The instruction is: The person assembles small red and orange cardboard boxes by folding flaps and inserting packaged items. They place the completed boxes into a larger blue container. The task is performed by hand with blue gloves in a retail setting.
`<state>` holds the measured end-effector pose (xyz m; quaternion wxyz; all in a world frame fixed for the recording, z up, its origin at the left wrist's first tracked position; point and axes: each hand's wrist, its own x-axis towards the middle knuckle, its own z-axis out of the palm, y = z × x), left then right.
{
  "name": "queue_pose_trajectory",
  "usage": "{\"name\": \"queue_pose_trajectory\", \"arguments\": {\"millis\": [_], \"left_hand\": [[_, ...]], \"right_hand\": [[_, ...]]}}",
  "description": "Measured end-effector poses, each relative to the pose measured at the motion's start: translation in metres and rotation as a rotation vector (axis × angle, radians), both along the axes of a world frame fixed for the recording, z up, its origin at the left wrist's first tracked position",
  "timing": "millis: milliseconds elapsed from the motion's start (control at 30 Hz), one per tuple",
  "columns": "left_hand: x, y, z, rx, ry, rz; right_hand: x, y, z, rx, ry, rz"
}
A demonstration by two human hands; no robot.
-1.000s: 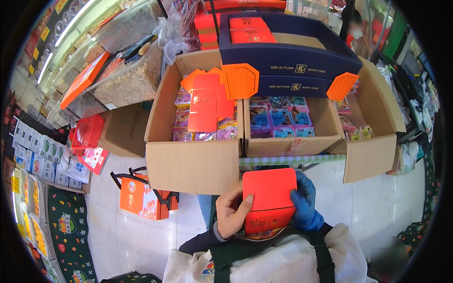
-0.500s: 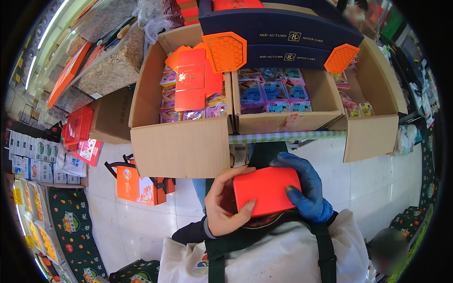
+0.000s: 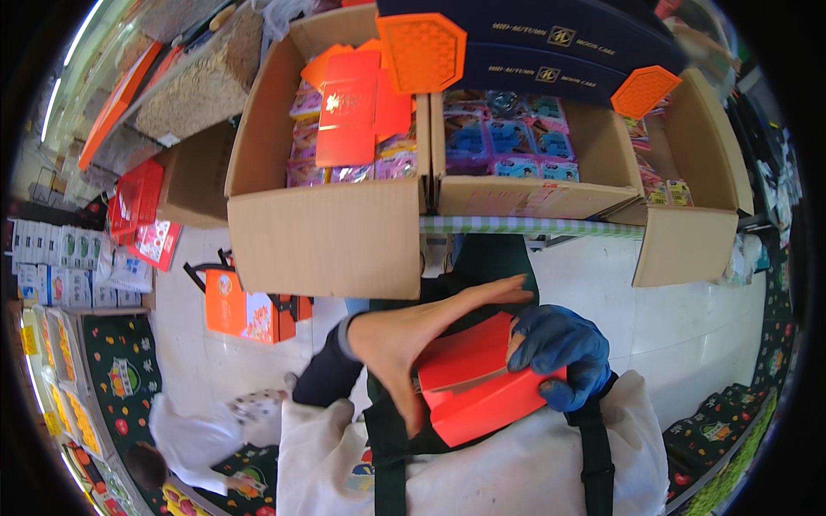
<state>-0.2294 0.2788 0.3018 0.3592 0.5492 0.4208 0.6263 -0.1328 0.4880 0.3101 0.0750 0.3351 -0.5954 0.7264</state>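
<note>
A red paper box (image 3: 490, 387) lies tilted in front of my body, with a gap along the middle of its folded faces. My right hand (image 3: 564, 357), in a blue glove, grips the box's right end, fingers curled over it. My bare left hand (image 3: 430, 335) spans the left end with its thumb and fingers spread apart. Its fingers stretch above the far side of the box, and its thumb points down by the near left corner. Whether the left hand touches the box I cannot tell.
Ahead stand cardboard cartons (image 3: 327, 241) of wrapped packets, with flat red box blanks (image 3: 348, 112) on the left one. Dark blue boxes (image 3: 525, 52) and orange trays (image 3: 422, 53) rest above. An orange gift bag (image 3: 228, 305) stands on the floor. A person in white (image 3: 194, 439) is at lower left.
My left hand has let go of the box and spread open. The box has tilted and a gap now shows in it. A person has come into view at lower left.
</note>
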Motion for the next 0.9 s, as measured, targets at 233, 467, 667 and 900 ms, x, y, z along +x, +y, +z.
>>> {"name": "queue_pose_trajectory", "arguments": {"millis": [233,467,667,900], "left_hand": [[0.005,0.005,0.012,-0.096,0.183,0.001],[0.012,-0.012,0.014,-0.157,0.168,0.116],[0.014,-0.019,0.008,-0.171,0.142,0.167],[0.011,-0.019,0.012,-0.192,0.161,0.176]], "right_hand": [[-0.006,0.006,0.01,0.136,-0.031,0.027],[-0.008,0.018,0.003,0.176,0.071,0.1],[-0.007,0.011,0.021,0.404,-0.034,-0.065],[-0.01,0.003,0.017,0.325,-0.179,-0.035]]}}
